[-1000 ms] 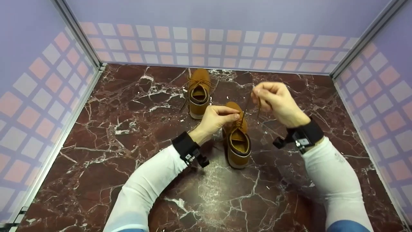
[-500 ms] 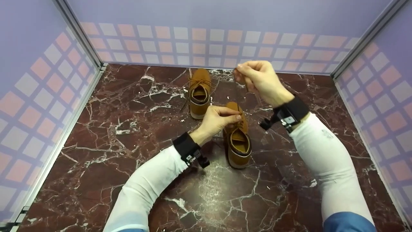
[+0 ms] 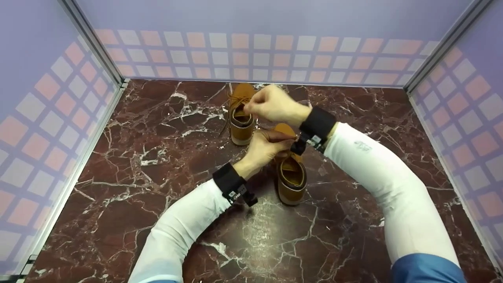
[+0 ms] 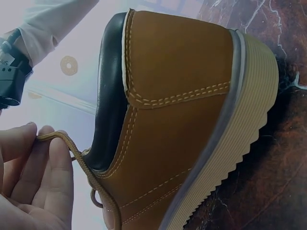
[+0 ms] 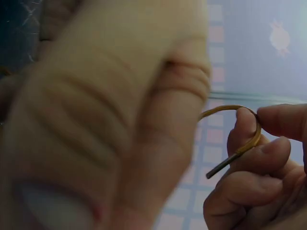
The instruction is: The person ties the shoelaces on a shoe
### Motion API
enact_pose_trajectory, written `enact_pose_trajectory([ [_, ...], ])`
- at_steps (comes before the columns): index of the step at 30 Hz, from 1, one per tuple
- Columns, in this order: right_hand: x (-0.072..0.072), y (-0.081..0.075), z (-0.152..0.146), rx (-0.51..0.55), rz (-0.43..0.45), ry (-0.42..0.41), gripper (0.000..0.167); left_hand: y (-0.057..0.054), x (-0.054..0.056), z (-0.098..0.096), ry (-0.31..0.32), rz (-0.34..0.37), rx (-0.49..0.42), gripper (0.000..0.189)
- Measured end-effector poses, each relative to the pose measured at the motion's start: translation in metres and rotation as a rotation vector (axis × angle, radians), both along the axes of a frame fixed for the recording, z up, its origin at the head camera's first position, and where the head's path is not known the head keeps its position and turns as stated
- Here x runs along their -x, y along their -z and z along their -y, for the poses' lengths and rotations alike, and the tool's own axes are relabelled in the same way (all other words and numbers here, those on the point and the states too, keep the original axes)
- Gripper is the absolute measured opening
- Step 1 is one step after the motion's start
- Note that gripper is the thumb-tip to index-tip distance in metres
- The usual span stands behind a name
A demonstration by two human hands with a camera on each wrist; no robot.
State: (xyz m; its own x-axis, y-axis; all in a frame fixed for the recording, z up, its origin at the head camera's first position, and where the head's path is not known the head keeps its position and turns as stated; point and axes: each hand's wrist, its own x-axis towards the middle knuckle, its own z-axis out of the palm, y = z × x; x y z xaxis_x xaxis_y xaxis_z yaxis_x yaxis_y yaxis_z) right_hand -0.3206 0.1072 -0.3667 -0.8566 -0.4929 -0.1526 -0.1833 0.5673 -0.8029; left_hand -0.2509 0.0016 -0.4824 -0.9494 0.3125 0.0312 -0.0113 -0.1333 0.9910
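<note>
My left hand [image 3: 264,149] pinches a tan shoelace [image 4: 82,163] between thumb and fingers. This lace runs down beside the collar of the nearer brown shoe [image 3: 291,192], which stands upright on the floor. Beyond the left hand, my right hand [image 3: 277,105] is raised and overlaps the far shoe [image 3: 242,134] in the head view. It pinches another lace [image 5: 252,136] near its end, and the dark tip [image 5: 223,166] sticks out past the fingers. The nearer shoe's lacing is mostly hidden by the left hand and right wrist.
The far shoe has a bow [image 3: 237,101] in its laces and stands left of the nearer one. Dark red marbled floor [image 3: 157,188] spreads around both. Checked panels close off the back [image 3: 220,51], left [image 3: 59,86] and right [image 3: 467,102].
My right hand has swung up and then left, from the right of the nearer shoe across to over the far shoe, drawing its lace along. The left hand has stayed almost still.
</note>
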Motion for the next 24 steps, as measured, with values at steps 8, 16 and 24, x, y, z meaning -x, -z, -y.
enact_pose_trajectory([
  [8, -0.01, 0.01, 0.014, -0.181, -0.139, -0.12, 0.023, 0.002, -0.001, -0.001, -0.034, 0.007, 0.0, 0.021],
  [16, -0.011, 0.006, 0.008, -0.079, -0.05, -0.155, 0.036, 0.002, -0.001, -0.002, -0.02, 0.008, -0.018, 0.022],
  [24, -0.014, 0.005, -0.017, -0.004, -0.183, -0.188, 0.023, 0.003, 0.003, 0.0, -0.04, 0.005, 0.002, 0.017],
])
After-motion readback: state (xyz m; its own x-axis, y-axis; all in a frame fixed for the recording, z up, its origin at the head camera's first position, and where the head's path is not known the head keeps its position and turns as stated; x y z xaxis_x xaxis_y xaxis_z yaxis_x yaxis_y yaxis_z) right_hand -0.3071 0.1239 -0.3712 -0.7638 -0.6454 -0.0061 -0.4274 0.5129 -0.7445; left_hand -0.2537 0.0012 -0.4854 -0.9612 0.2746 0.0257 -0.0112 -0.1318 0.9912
